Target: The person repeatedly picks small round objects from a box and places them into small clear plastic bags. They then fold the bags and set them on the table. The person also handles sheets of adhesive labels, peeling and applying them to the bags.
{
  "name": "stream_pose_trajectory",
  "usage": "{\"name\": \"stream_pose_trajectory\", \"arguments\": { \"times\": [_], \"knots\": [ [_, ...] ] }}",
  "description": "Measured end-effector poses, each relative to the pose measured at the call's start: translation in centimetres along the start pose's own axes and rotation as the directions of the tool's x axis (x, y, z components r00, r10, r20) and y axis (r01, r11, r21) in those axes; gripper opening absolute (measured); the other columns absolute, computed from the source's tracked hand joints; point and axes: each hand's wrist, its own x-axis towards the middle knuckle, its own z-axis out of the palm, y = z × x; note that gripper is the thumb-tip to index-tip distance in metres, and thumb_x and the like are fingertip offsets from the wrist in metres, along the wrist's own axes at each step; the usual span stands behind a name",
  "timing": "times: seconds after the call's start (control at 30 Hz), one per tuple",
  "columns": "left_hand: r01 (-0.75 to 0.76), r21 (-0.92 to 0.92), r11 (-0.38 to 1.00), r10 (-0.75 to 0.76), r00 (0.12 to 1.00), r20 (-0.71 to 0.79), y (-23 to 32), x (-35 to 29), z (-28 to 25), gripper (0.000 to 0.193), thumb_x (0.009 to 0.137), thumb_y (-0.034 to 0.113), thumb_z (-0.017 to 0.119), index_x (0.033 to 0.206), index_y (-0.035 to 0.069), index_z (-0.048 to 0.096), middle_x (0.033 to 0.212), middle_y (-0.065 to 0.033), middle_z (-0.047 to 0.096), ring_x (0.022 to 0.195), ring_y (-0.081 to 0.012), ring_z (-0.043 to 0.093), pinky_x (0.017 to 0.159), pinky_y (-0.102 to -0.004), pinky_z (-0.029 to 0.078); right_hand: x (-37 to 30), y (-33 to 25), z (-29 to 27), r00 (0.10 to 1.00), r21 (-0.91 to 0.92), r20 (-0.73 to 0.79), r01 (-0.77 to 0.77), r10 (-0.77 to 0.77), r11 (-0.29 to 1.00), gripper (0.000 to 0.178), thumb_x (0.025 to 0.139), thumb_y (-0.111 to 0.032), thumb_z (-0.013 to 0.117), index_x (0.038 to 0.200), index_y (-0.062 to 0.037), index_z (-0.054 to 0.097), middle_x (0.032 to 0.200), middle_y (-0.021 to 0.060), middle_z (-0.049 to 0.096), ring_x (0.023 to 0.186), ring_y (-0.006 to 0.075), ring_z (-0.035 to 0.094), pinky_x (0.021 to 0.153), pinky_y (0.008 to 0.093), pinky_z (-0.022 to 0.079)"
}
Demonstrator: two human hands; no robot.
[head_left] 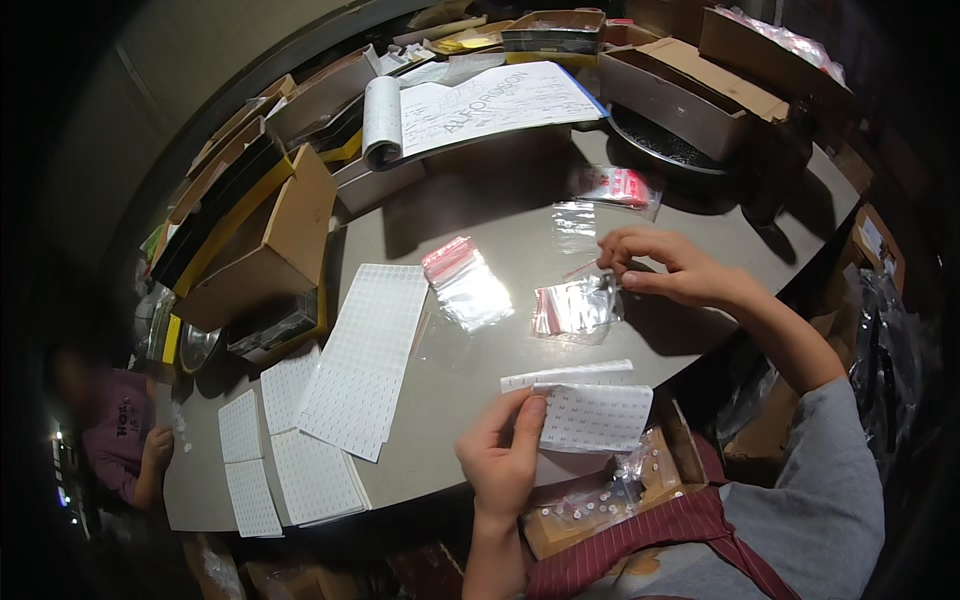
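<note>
A white sheet of small printed stickers [596, 418] is held up between the thumb and fingers of my left hand [505, 450], near the front edge of the table. Behind it lies another white sticker strip [600, 373]. Bent together, the fingers of my right hand [668, 265] touch the upper right edge of a pile of small clear zip bags [578, 305]. What they pinch there is too small to make out. To the left is a second stack of clear zip bags with red tops [467, 283]. One more clear bag [574, 228] lies just beyond my right hand.
Larger sticker sheets [365, 350] spread over the table's left side. Open cardboard boxes [255, 245] and a thick paper pad [490, 110] line the back. An open box with small bagged pieces [610, 500] sits at my lap. Another person [125, 435] is at far left.
</note>
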Motion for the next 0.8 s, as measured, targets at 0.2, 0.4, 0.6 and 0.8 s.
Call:
{"name": "stream_pose_trajectory", "arguments": {
  "times": [0.2,0.4,0.6,0.8],
  "knots": [
    [-0.013,-0.019,1.000,0.012,0.999,-0.042,0.0,0.0,0.0,0.014,0.095,0.004,0.069,0.101,-0.008,0.072,0.087,-0.0068,0.072,0.079,-0.0112,0.062,0.072,-0.0247,0.050,1.8,-1.1,1.3,0.963,0.594,0.105,-0.261,0.248,0.761,0.021,0.093,-0.024,0.067,0.097,-0.0037,0.063,0.101,0.0058,0.067,0.094,0.0165,0.061,0.091,0.0323,0.048],
    [-0.012,-0.013,1.000,0.012,0.999,-0.049,0.0,-0.1,0.0,0.014,0.096,0.005,0.069,0.101,-0.008,0.072,0.086,-0.0062,0.070,0.079,-0.0107,0.062,0.072,-0.0243,0.050,2.4,-1.4,0.8,0.946,0.044,0.123,-0.307,0.300,0.951,0.024,0.093,-0.023,0.061,0.095,0.0006,0.063,0.082,0.0097,0.064,0.077,0.0164,0.057,0.071,0.0341,0.047],
    [0.001,-0.011,1.000,-0.001,0.999,-0.046,-0.1,-0.2,0.1,0.013,0.096,0.004,0.069,0.101,-0.007,0.072,0.085,-0.0056,0.070,0.078,-0.0103,0.061,0.071,-0.0237,0.049,2.1,-1.1,0.2,0.924,0.004,0.171,-0.348,0.343,0.937,0.026,0.091,-0.023,0.063,0.095,0.0025,0.065,0.080,0.0109,0.064,0.075,0.0187,0.058,0.070,0.0351,0.048],
    [-0.001,-0.011,1.000,0.001,0.999,-0.037,-0.2,-0.1,0.0,0.013,0.096,0.004,0.068,0.101,-0.007,0.071,0.086,-0.0058,0.070,0.079,-0.0102,0.061,0.072,-0.0237,0.049,2.4,-0.1,0.9,0.938,-0.121,0.140,-0.301,0.316,0.946,0.026,0.089,-0.024,0.066,0.094,0.0021,0.066,0.082,0.0161,0.067,0.077,0.0242,0.063,0.071,0.0378,0.049]
  ]
}}
